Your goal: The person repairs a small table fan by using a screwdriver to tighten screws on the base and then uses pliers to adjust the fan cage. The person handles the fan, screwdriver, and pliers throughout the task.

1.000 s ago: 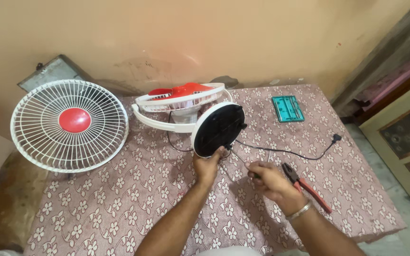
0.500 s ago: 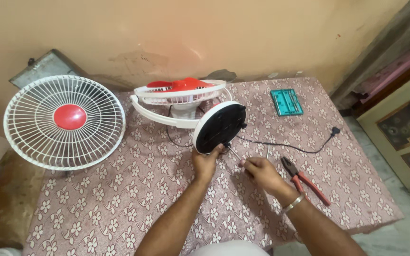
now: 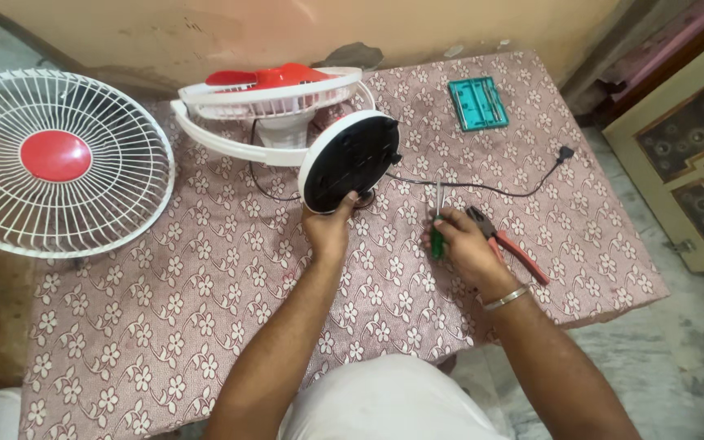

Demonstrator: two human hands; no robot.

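Here the left hand (image 3: 329,226) clamps the rim of the fan's round black base (image 3: 349,161), tipped on edge; the right hand (image 3: 459,244), at three o'clock, is closed on a green-handled screwdriver (image 3: 437,232). Front grille (image 3: 57,163) already lies detached at nine o'clock; the base looks unopened.

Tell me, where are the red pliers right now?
The red pliers lie on the flowery tablecloth, just right of the right hand holding the green screwdriver, below the black cord.
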